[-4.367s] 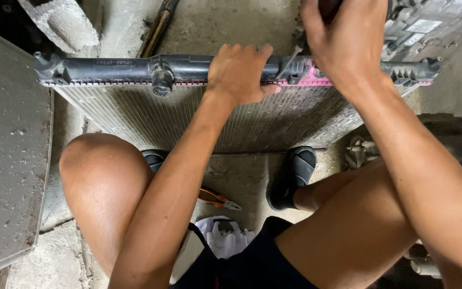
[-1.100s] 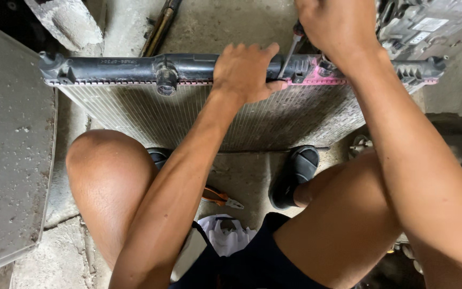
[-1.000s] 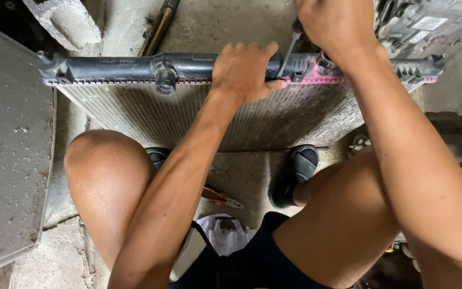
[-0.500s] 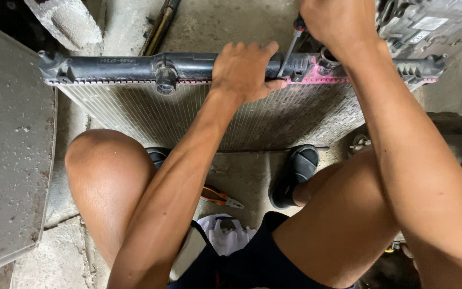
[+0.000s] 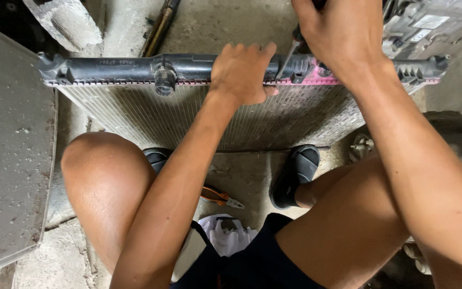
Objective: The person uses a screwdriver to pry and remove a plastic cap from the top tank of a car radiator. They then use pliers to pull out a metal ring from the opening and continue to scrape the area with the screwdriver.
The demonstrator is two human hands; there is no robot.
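Floor: rough grey concrete floor (image 5: pixel 241 21), dusty; you squat on it, knees spread, looking straight down.
Radiator: finned metal car radiator with black plastic top tank (image 5: pixel 135 109) stands on edge between your feet, tank uppermost, running left to right across the view; pink paint on the tank's right part.
Cap neck: round black filler neck (image 5: pixel 164 80) on the tank, left of your left hand.
Left hand: your left hand (image 5: pixel 240 72) is clamped over the tank's top edge near the middle, fingers curled over the far side, thumb on the near face.
Right hand: your right hand (image 5: pixel 343 35) is closed in a fist round the handle of a thin metal-shafted screwdriver (image 5: pixel 287 58); the handle is hidden inside the fist.
Tool tip: shaft slants down-left, tip touching the tank seam just right of your left hand.
Pliers: orange-handled pliers (image 5: pixel 219 196) lie on the floor between your legs, near the radiator's lower edge.
Sandal: black slip-on sandal (image 5: pixel 295 174) on your right foot, just beside the radiator core.
Rag: white crumpled cloth (image 5: pixel 225 233) below the pliers.
Left side: grey speckled flat panel (image 5: pixel 12 160) with a green scrap on it.
Top right: grey metal housing (image 5: pixel 434 27) behind the radiator.
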